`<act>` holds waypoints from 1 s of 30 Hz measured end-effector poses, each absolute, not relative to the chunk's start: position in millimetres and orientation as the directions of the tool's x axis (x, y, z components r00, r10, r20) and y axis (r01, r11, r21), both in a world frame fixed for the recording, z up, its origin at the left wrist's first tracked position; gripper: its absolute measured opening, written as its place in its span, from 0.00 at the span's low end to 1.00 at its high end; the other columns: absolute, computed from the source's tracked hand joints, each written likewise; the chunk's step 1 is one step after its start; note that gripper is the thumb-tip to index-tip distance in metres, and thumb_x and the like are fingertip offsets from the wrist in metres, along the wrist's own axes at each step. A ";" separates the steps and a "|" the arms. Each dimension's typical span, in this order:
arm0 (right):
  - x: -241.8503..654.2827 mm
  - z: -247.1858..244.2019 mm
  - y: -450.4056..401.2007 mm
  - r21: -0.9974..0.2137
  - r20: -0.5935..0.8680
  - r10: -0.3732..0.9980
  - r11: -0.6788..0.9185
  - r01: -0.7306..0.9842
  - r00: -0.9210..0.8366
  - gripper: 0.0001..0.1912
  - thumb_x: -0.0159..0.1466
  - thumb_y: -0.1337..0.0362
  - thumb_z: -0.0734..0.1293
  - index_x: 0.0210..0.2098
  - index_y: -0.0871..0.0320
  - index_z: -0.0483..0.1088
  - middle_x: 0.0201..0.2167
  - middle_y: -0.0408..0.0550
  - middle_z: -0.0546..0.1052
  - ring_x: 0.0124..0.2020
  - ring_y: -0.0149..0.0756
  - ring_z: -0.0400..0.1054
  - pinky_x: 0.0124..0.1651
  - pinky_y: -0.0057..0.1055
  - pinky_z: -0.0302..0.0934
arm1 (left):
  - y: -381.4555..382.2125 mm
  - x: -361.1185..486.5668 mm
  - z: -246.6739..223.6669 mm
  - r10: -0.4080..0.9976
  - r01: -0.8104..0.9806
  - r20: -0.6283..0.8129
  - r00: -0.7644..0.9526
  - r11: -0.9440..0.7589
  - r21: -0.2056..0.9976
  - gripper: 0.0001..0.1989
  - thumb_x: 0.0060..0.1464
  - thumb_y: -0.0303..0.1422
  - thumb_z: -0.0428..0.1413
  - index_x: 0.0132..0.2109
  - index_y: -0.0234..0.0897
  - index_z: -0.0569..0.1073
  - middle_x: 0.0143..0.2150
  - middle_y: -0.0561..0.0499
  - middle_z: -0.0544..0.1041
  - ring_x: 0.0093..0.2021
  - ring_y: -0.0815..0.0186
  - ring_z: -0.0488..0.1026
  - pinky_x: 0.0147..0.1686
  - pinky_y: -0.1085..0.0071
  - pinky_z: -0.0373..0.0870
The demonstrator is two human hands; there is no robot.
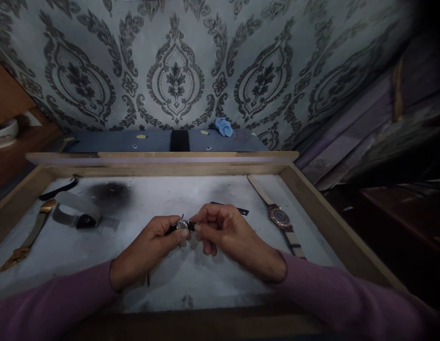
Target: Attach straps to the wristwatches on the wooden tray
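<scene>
Over the middle of a wooden tray with a white floor, a small wristwatch (182, 224) with a round silvery case is held between both hands. My left hand (154, 241) grips the case, its thumb across the lower side. My right hand (227, 232) pinches the dark strap (192, 226) at the watch's right side, the other fingers curled beneath. A thin dark piece sticks up above the case, and a thin light one pokes out below; I cannot make out either. Behind my right hand lies a flat dark strip (243, 211), partly hidden by it.
The tray's wooden rim (322, 203) surrounds the work area. At right lies a brown-strapped watch (280, 217). On the left are a gold watch (28, 237), a grey-banded watch (85, 220) and a black strap (58, 188). Behind are a dark phone-like slab (179, 140) and a blue crumpled cloth (223, 127).
</scene>
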State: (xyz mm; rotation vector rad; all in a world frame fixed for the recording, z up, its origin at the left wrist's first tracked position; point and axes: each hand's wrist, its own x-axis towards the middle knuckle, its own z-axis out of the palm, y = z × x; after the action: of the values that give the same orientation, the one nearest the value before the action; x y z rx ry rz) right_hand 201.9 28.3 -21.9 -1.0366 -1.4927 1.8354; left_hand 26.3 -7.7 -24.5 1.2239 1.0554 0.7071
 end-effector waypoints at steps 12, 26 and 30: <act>202.5 -21.3 31.0 -0.959 -0.258 0.784 -0.281 0.049 -0.564 0.03 0.55 0.69 0.68 0.27 0.61 0.70 0.15 0.36 0.69 0.15 0.22 0.62 0.18 0.19 0.56 | -12.7 32.7 -23.3 0.901 0.073 -0.303 0.309 0.295 0.953 0.13 0.52 0.41 0.57 0.30 0.34 0.71 0.20 0.60 0.58 0.20 0.74 0.48 0.19 0.76 0.45; 203.4 -23.8 34.7 -0.903 -0.379 0.713 -0.425 0.067 -0.590 0.03 0.52 0.69 0.69 0.26 0.62 0.69 0.12 0.37 0.70 0.14 0.22 0.63 0.17 0.19 0.53 | -9.7 28.2 -24.2 0.858 0.147 -0.348 0.378 0.315 0.937 0.10 0.53 0.38 0.53 0.29 0.36 0.69 0.18 0.62 0.54 0.17 0.75 0.45 0.17 0.76 0.43; 203.6 -21.1 35.5 -0.910 -0.374 0.712 -0.405 0.088 -0.595 0.03 0.54 0.70 0.68 0.27 0.62 0.69 0.13 0.37 0.70 0.14 0.22 0.64 0.18 0.18 0.54 | -7.9 26.5 -21.7 0.855 0.145 -0.349 0.384 0.318 0.937 0.10 0.54 0.38 0.53 0.29 0.36 0.69 0.18 0.63 0.53 0.18 0.75 0.44 0.18 0.76 0.43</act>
State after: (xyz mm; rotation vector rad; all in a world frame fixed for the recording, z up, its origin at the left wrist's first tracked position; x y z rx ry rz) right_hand 203.6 35.5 -21.1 -1.1045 -1.3977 2.0501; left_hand 26.5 -7.9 -21.7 1.1731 1.0979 0.6181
